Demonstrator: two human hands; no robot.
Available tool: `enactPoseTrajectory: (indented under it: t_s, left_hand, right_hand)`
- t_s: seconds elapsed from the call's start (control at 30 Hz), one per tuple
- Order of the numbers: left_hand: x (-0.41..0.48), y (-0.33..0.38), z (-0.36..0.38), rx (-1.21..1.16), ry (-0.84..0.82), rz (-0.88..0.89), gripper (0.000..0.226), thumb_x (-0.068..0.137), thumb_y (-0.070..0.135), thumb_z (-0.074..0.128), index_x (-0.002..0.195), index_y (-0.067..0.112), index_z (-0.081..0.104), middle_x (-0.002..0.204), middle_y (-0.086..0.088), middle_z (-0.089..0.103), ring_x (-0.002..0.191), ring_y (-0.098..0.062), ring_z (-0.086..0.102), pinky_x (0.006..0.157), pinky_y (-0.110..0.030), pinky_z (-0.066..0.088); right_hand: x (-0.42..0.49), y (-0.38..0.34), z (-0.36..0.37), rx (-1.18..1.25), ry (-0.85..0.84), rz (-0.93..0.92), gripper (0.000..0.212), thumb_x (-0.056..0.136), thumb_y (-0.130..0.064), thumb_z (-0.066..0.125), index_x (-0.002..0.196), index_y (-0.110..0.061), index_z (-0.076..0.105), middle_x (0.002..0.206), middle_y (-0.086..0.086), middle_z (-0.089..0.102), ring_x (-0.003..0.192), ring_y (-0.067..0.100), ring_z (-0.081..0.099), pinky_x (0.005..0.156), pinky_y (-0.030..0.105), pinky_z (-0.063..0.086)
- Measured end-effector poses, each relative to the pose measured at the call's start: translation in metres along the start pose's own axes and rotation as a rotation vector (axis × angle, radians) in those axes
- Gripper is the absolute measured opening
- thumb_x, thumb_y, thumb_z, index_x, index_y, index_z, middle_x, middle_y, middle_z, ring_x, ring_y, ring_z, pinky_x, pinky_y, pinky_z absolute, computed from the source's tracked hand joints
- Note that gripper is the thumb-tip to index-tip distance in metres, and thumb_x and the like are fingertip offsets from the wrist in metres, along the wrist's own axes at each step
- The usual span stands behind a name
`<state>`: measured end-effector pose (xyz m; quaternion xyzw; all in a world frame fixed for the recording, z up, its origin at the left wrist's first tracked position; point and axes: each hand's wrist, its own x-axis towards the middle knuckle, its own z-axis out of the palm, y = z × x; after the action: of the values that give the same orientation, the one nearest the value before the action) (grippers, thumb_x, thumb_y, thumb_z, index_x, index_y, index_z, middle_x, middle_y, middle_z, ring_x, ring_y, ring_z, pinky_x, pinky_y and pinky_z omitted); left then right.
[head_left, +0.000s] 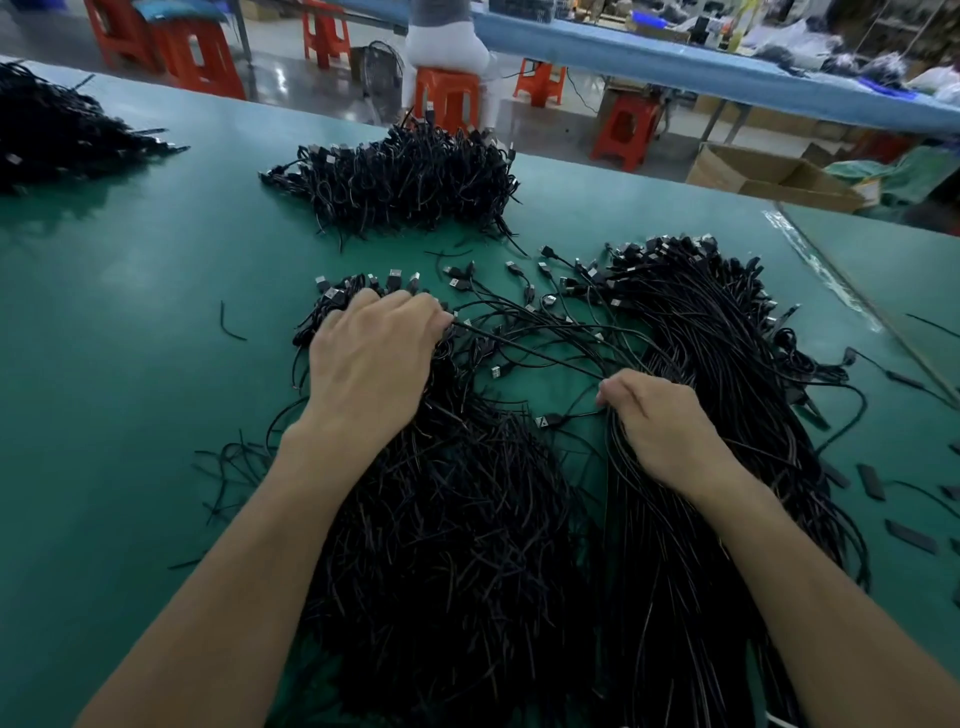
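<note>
Room: a workshop, with a green desk (130, 312) running from near to far.
Task's thing: the left bundle (441, 519) of black USB cables lies near the centre, its plug ends pointing far. The loose cables (545, 332) fan out between the two hands.
Left grip: the left hand (371, 358) lies over the bundle's plug end, fingers curled down around the cables.
Right grip: the right hand (660, 426) is closed on a few loose cables, just beside the right bundle (701, 322).
Handling: probably light, limp and smooth-sheathed. Single strands should slide easily but snag on their neighbours, and the plugs are the only stiff parts.
Where to hold: likely just behind the plugs, where the strands stay aligned.
Around: a far pile (405, 182) of cables sits beyond the hands, and another pile (57, 135) lies far left. Short black offcuts (870, 480) are scattered at the right.
Beyond the desk: orange stools (447, 98) stand far off, and a cardboard box (769, 176) sits far right.
In the way: the loose cables cross one another and run into the right bundle, so pulling one may drag others along.
</note>
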<state>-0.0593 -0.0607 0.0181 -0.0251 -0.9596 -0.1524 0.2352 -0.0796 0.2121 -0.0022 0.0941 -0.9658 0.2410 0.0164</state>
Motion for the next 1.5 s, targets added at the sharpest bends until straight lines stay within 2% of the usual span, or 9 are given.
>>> enactPoseTrajectory:
  t_s: [0.13, 0.3, 0.4, 0.5, 0.67, 0.87, 1.07, 1.2, 1.5]
  left_hand:
    - [0.0, -0.005, -0.002, 0.048, -0.13, 0.0, 0.028, 0.106, 0.025, 0.041, 0.108, 0.02, 0.069, 0.105, 0.0, 0.07, 0.099, -0.024, 0.06, 0.092, -0.045, 0.048]
    - [-0.003, 0.018, -0.004, -0.419, -0.397, 0.084, 0.029, 0.102, 0.047, 0.037, 0.101, 0.024, 0.054, 0.075, 0.005, 0.061, 0.054, -0.008, 0.053, 0.05, -0.028, 0.043]
    - [-0.004, 0.026, -0.003, -0.601, -0.228, 0.092, 0.023, 0.105, 0.033, 0.043, 0.094, 0.018, 0.057, 0.067, 0.005, 0.058, 0.046, -0.008, 0.044, 0.043, -0.032, 0.039]
    - [0.001, 0.027, -0.013, -0.828, -0.092, 0.036, 0.022, 0.099, 0.025, 0.058, 0.079, 0.017, 0.06, 0.052, 0.012, 0.05, 0.042, -0.003, 0.037, 0.04, -0.018, 0.029]
    - [0.003, 0.016, -0.034, -1.17, -0.085, 0.014, 0.034, 0.084, 0.032, 0.07, 0.057, 0.025, 0.051, 0.048, 0.015, 0.038, 0.042, -0.002, 0.029, 0.047, -0.004, 0.033]
    - [-0.003, 0.004, -0.02, -1.312, 0.127, -0.515, 0.053, 0.099, 0.024, 0.061, 0.055, 0.026, 0.032, 0.049, 0.008, 0.022, 0.044, -0.01, 0.014, 0.039, -0.019, 0.02]
    - [0.003, -0.005, -0.016, -1.326, 0.387, -0.738, 0.048, 0.102, 0.031, 0.056, 0.064, 0.024, 0.027, 0.05, 0.012, 0.019, 0.048, -0.01, 0.012, 0.044, -0.026, 0.016]
    - [0.001, -0.006, -0.007, -1.244, 0.436, -0.705, 0.051, 0.104, 0.032, 0.052, 0.062, 0.024, 0.024, 0.047, 0.015, 0.019, 0.047, -0.008, 0.013, 0.045, -0.026, 0.017]
    - [-0.012, 0.017, 0.003, -0.777, -0.07, -0.276, 0.056, 0.101, 0.038, 0.052, 0.056, 0.008, 0.039, 0.038, 0.014, 0.036, 0.035, -0.005, 0.03, 0.045, -0.021, 0.03]
  right_hand:
    - [0.003, -0.023, -0.001, 0.068, 0.11, -0.147, 0.033, 0.106, -0.034, 0.041, 0.081, -0.019, 0.057, 0.061, -0.01, 0.047, 0.053, 0.008, 0.042, 0.055, 0.029, 0.035]
    - [0.004, -0.067, -0.012, 0.142, 0.138, -0.336, 0.029, 0.104, -0.033, 0.047, 0.088, -0.015, 0.061, 0.066, -0.011, 0.053, 0.06, 0.006, 0.048, 0.058, 0.025, 0.038]
    - [-0.001, -0.083, -0.018, 0.222, 0.17, -0.426, 0.027, 0.104, -0.031, 0.049, 0.09, -0.013, 0.063, 0.064, -0.011, 0.051, 0.057, 0.007, 0.043, 0.055, 0.018, 0.032]
    - [-0.004, -0.087, -0.022, 0.326, 0.229, -0.476, 0.027, 0.103, -0.031, 0.051, 0.091, -0.013, 0.067, 0.064, -0.007, 0.054, 0.058, 0.008, 0.045, 0.054, 0.016, 0.033]
    - [-0.005, -0.063, -0.016, 0.235, 0.024, -0.301, 0.057, 0.091, -0.065, 0.038, 0.082, -0.019, 0.07, 0.058, -0.015, 0.056, 0.054, 0.002, 0.052, 0.053, 0.024, 0.04]
    - [-0.017, -0.032, -0.009, -0.117, -0.085, -0.071, 0.077, 0.079, -0.082, 0.015, 0.082, -0.02, 0.06, 0.068, -0.004, 0.06, 0.059, 0.013, 0.055, 0.055, 0.032, 0.042]
    - [-0.016, -0.03, -0.017, 0.077, -0.182, -0.137, 0.044, 0.096, -0.057, 0.041, 0.076, -0.025, 0.063, 0.054, -0.03, 0.053, 0.044, 0.002, 0.045, 0.051, 0.022, 0.033]
    - [-0.013, -0.024, -0.013, 0.022, -0.096, -0.133, 0.036, 0.103, -0.042, 0.042, 0.077, -0.024, 0.061, 0.052, -0.01, 0.051, 0.043, 0.005, 0.042, 0.053, 0.028, 0.037]
    - [-0.003, -0.066, -0.017, 0.427, 0.136, -0.243, 0.035, 0.103, -0.031, 0.046, 0.076, -0.013, 0.058, 0.06, 0.007, 0.046, 0.052, 0.006, 0.035, 0.05, 0.023, 0.031]
